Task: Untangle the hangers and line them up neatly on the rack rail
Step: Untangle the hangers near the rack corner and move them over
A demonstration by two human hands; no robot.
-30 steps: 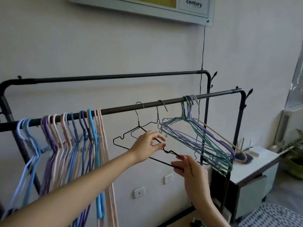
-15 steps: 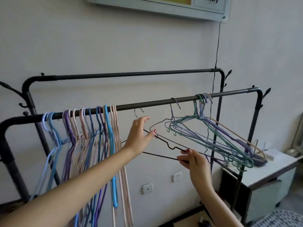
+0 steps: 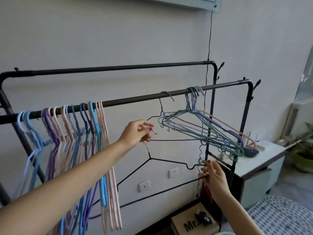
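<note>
Black wire hanger (image 3: 162,168) off the front rail (image 3: 135,100): left hand (image 3: 137,133) pinches its hook, apparently; right hand (image 3: 213,175) grips its right end. Tangled hangers (image 3: 208,131) hang right; sorted hangers (image 3: 67,133) left.

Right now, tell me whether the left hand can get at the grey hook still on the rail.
Probably yes. The left hand sits just below and left of the grey hook, with open air between; but it already pinches a hanger, so it must let go first.

Soft, even daylight comes from the right; shadows on the wall (image 3: 101,39) are faint. Wide-angle bending curves the edges, and slight blur softens detail.
</note>
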